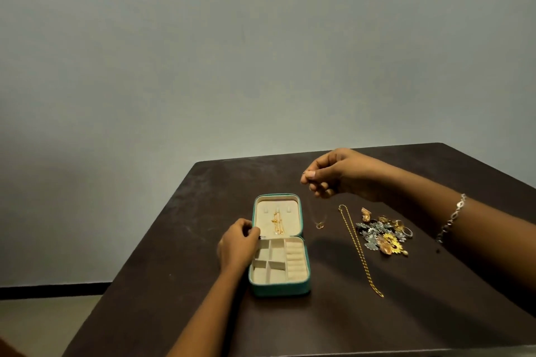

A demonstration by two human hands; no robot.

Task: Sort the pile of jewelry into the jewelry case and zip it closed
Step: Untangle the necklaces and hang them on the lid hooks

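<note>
Teal case (280,290) held at edge by left hand (236,243) | thin necklace (320,224) pinched, dangling, by right hand (327,174) | risk: chain could be snagged on case rim

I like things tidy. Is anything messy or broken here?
Nothing looks broken or spilled. The heap of gold and silver jewelry is jumbled on the dark brown table, and a long gold chain lies stretched out alone beside it.

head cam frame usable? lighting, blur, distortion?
Head view: dim, even light, no glare; soft shadow on the table right of the jewelry case; the thin necklace pinched by the right hand is barely resolved above its pendant; the jewelry pile is soft; table edges skew from the wide angle.
</note>
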